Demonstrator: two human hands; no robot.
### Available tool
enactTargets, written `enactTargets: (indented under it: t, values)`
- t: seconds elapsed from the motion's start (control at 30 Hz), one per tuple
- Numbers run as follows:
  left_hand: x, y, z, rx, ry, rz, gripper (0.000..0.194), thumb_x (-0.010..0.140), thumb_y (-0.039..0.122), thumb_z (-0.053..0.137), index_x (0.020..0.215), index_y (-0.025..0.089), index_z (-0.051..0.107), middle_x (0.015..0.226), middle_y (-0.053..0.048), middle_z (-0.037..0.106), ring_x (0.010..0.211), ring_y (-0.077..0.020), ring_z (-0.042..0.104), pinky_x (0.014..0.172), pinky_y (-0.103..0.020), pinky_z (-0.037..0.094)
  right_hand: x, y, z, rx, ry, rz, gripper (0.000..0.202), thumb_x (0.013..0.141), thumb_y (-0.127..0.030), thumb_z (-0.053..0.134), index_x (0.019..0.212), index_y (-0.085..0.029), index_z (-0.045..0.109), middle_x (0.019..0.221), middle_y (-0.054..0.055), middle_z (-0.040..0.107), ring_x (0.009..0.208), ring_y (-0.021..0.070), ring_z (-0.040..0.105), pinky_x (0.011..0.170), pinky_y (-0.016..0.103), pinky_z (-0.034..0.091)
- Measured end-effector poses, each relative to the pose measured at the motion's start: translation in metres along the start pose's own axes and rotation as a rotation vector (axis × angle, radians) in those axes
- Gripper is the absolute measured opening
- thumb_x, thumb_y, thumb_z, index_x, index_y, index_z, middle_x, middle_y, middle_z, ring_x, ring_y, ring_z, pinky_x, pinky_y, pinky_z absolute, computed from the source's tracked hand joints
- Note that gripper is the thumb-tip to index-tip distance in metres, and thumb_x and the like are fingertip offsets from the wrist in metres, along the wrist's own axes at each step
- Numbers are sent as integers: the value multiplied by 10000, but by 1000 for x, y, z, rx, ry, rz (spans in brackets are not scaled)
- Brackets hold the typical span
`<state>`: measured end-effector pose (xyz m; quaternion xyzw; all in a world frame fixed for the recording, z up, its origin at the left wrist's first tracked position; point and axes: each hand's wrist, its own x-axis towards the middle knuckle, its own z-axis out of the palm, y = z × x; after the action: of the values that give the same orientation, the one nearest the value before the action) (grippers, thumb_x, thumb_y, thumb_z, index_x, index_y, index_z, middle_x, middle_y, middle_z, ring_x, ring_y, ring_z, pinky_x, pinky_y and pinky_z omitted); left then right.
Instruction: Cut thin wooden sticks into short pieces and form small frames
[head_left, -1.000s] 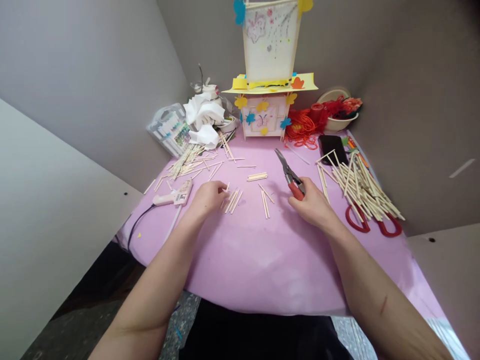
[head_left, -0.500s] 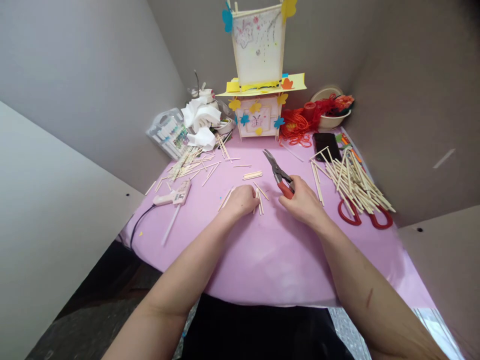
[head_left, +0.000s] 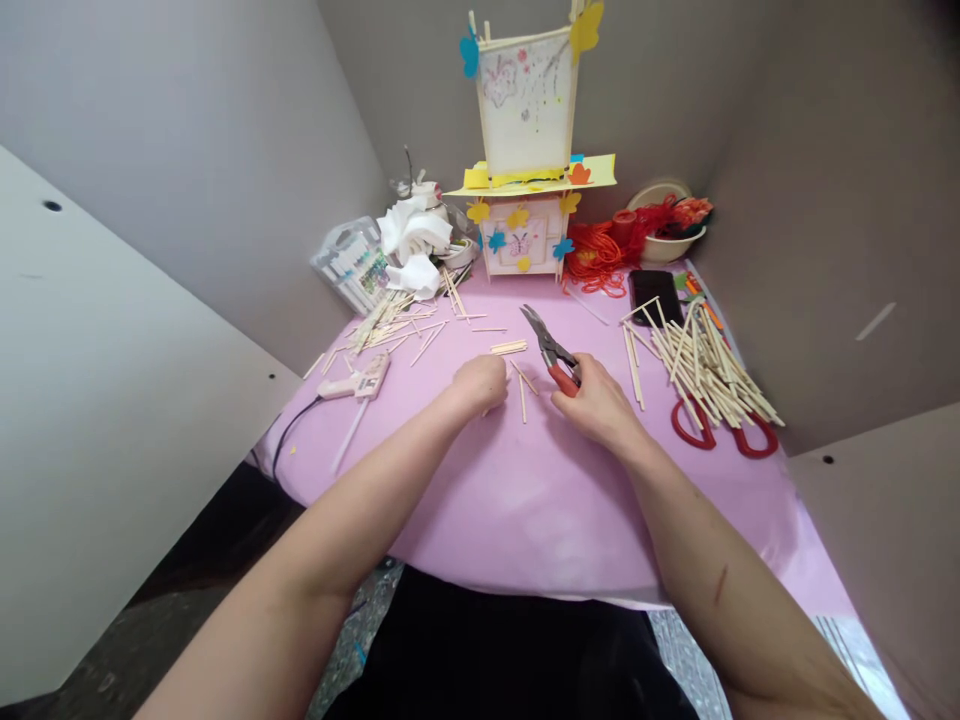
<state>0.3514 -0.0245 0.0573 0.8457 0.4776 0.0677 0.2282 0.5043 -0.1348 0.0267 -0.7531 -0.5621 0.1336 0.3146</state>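
My left hand point(head_left: 481, 384) is closed low over the table, with a short wooden stick that shows only in part at its fingertips. Just to its right, two loose wooden sticks point(head_left: 523, 400) lie at an angle to each other. A small row of cut sticks point(head_left: 509, 347) sits beyond that hand. In my right hand point(head_left: 596, 402) is a pair of red-handled snips point(head_left: 552, 347), fingers wrapped round the grips. Their dark metal jaws point up and left, over the table.
A paper-and-stick lantern point(head_left: 525, 110) with paper butterflies stands at the back. On the left lie a hot glue gun point(head_left: 365, 380), scattered sticks point(head_left: 390, 325) and a marker case point(head_left: 352, 265). Right: a stick pile point(head_left: 712, 365), red-handled scissors point(head_left: 694, 430), a phone point(head_left: 655, 297), red cord point(head_left: 596, 258).
My left hand has drawn a little left, away from the loose sticks, and fewer sticks lie beside it. My right hand keeps its hold on the snips. The view has shifted slightly.
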Motion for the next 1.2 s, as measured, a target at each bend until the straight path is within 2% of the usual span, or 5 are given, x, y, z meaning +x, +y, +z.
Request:
enactTargets:
  t: [0.1,0.17,0.37,0.6,1.2]
  values:
    - [-21,-9,-14,-31,-8,0,89,655,127,575,631,155,656,537,-44,595,607,-197,610,638,-285,465,0,0,0,3,11,-3,450,737,-415,544,1125,-193,490,952,87,605,840,238,580,671,300,410]
    - [-33,-16,-18,-180,16,48,192,735,184,501,798,156,680,626,-23,631,592,-150,585,604,-247,452,0,0,1,1,11,-4,449,741,-417,542,1127,-192,492,955,87,607,851,241,581,682,303,412]
    - [-51,-38,7,-575,91,169,177,792,241,503,848,145,639,809,-37,662,763,-150,607,724,-253,474,1,0,4,-23,-2,-1,438,746,-407,536,1126,-192,494,974,88,611,856,241,581,697,308,411]
    - [-59,-38,15,-390,166,272,155,832,188,461,816,186,615,849,-23,648,802,-144,584,751,-243,450,0,-2,7,-53,-17,-5,395,753,-383,525,1100,-195,509,986,87,615,853,239,576,685,306,406]
    - [-63,-40,34,-276,264,253,107,889,212,461,859,198,563,810,-24,641,759,-157,591,709,-256,430,-3,-7,10,-66,-42,-18,373,750,-338,512,1098,-204,493,1015,92,596,888,249,583,726,327,423]
